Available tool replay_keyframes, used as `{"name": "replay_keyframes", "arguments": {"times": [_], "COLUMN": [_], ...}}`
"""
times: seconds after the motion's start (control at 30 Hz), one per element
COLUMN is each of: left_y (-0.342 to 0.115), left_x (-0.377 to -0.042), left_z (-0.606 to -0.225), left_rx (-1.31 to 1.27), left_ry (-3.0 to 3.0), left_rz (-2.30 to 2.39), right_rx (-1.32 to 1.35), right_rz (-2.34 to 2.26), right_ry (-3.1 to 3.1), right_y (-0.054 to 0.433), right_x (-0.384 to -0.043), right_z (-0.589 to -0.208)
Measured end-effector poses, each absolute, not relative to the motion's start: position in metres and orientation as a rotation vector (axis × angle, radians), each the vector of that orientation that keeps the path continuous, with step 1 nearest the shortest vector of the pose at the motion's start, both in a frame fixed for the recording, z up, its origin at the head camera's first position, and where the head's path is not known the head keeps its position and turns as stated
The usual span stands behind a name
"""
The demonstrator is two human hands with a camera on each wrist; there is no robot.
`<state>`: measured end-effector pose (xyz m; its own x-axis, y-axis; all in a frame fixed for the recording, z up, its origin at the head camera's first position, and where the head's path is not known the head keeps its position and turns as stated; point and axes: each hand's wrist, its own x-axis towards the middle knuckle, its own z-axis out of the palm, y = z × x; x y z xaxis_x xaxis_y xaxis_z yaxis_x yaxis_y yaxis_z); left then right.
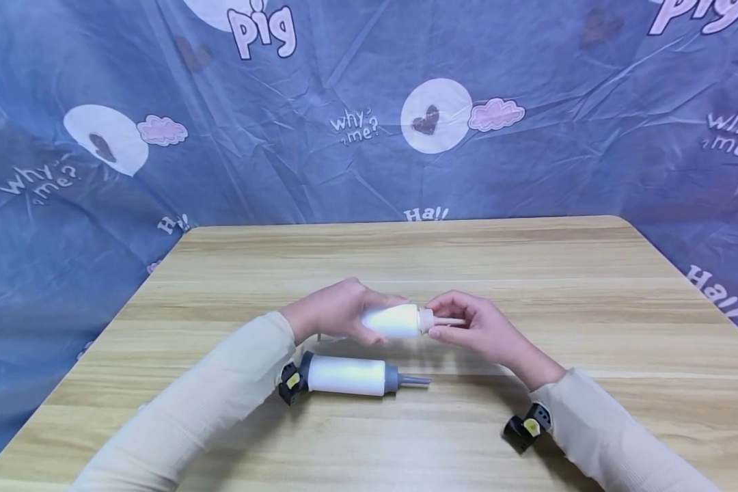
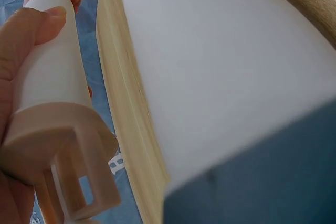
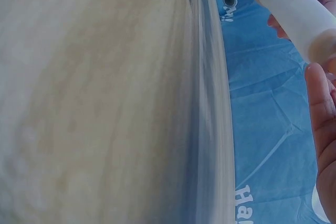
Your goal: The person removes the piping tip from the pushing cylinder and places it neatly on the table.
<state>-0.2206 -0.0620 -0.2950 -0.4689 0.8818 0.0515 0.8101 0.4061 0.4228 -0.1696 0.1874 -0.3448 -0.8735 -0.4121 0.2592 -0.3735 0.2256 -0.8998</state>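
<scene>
My left hand [image 1: 344, 309] grips the white barrel of a balloon hand pump [image 1: 393, 321], held sideways above the table. Its beige-pink handle [image 2: 63, 145], with cut-out slots, points back below the left palm in the left wrist view. At the other end, my right hand [image 1: 481, 329] pinches the pale collar between thumb and fingers, with the thin nozzle [image 1: 447, 320] running in toward the palm. A second balloon pump [image 1: 347, 375], white with grey ends and a grey nozzle, lies on the table just nearer than the hands.
The wood-grain table [image 1: 406, 260] has rounded far corners. Behind and beside it hangs a blue printed cloth [image 1: 320, 171]. Black wrist cameras sit on the left sleeve [image 1: 190, 403] and the right sleeve [image 1: 615, 430].
</scene>
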Motion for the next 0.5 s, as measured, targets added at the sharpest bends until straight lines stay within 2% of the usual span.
{"name": "replay_keyframes", "arguments": {"times": [0.5], "left_y": [-0.0639], "left_x": [-0.2228], "left_z": [-0.2962], "left_rx": [1.502], "left_ry": [2.463], "left_rz": [0.608], "right_rx": [-0.992], "right_rz": [-1.704], "right_ry": [2.553], "right_y": [0.1859], "right_x": [-0.1710], "right_z": [-0.3460]}}
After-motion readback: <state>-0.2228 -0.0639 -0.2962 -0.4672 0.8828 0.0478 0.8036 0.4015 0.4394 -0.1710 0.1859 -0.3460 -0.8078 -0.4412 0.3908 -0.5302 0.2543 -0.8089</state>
